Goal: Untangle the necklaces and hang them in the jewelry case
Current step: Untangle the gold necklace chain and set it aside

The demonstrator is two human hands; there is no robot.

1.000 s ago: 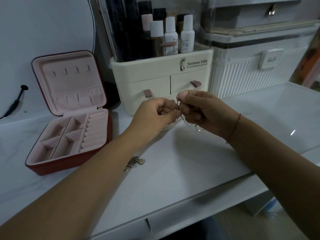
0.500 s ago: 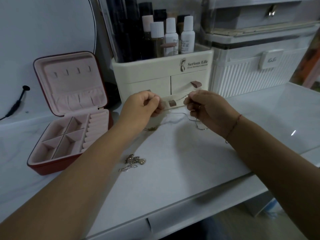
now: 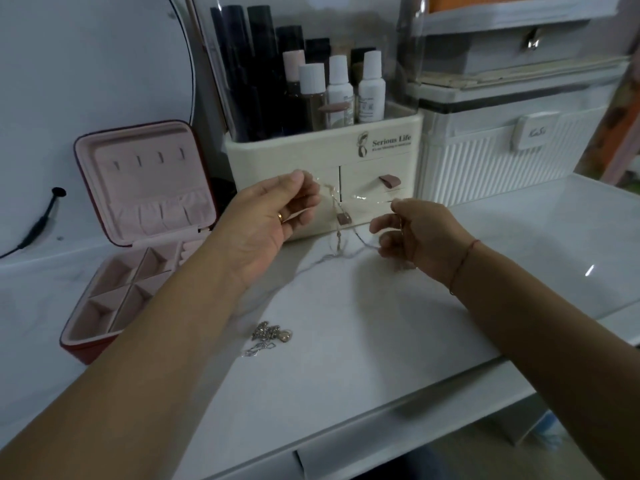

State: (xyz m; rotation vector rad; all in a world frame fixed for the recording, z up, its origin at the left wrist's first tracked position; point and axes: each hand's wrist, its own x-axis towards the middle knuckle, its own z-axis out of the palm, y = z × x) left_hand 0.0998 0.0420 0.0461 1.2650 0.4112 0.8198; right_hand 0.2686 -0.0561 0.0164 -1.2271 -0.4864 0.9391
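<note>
The person holds both hands raised just above the white table, in front of the cream cosmetics organiser. The left hand pinches one end of a thin necklace chain between thumb and forefinger. The right hand, at three o'clock from the left, has its fingers curled round the other end. Between the hands the chain runs in blurred strands, with a loop sagging towards the table. A second tangle of necklaces lies on the table at six o'clock from the hands, touched by neither. The jewelry case stands open at nine o'clock, its lid upright, and four small hooks sit bare near the lid's top.
</note>
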